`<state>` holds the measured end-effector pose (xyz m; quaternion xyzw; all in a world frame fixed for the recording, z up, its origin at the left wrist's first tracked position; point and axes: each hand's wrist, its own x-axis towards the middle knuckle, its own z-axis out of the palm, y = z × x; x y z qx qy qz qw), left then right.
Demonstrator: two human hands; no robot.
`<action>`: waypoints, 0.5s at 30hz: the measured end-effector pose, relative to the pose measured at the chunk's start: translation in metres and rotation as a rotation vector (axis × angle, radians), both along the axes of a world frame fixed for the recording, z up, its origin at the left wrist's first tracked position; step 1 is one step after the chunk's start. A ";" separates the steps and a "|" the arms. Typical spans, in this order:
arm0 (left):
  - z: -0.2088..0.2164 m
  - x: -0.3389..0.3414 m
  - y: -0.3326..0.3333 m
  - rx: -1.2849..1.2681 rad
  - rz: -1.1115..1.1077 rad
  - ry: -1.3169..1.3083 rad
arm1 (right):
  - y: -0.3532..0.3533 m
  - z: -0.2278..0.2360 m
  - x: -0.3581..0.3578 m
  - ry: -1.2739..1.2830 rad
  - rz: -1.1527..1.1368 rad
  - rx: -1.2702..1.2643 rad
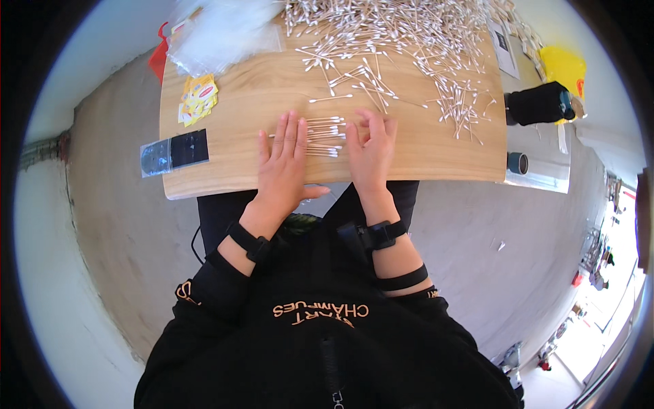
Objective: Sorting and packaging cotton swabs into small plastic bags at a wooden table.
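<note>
Wooden tabletop [272, 88] bears thin white-tipped cotton swabs [323, 136] bunched parallel between left hand [283, 163] and right hand [371, 153], fingers open, flat

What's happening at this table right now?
A person sits at a wooden table and presses a small row of cotton swabs together between both hands. The left hand lies flat at the row's left end, the right hand closes in on its right end. A big loose heap of swabs covers the far side. Clear plastic bags and yellow packets lie at the far left.
</note>
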<state>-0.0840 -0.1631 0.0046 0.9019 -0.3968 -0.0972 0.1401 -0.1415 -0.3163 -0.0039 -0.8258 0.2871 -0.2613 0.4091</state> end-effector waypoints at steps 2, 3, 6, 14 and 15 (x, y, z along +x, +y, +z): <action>0.000 -0.001 -0.002 -0.042 -0.020 0.013 | 0.003 -0.001 0.009 -0.082 -0.023 -0.016; 0.000 0.000 -0.003 -0.046 -0.004 0.015 | 0.003 -0.006 0.015 -0.088 -0.029 -0.004; 0.000 0.001 -0.003 -0.045 0.003 0.015 | 0.015 -0.019 0.022 -0.130 -0.027 0.082; -0.001 -0.001 -0.006 -0.148 -0.034 0.074 | 0.028 -0.026 0.026 -0.310 0.072 0.400; -0.003 -0.003 -0.010 -0.146 -0.030 0.073 | 0.029 -0.024 0.026 -0.296 0.088 0.416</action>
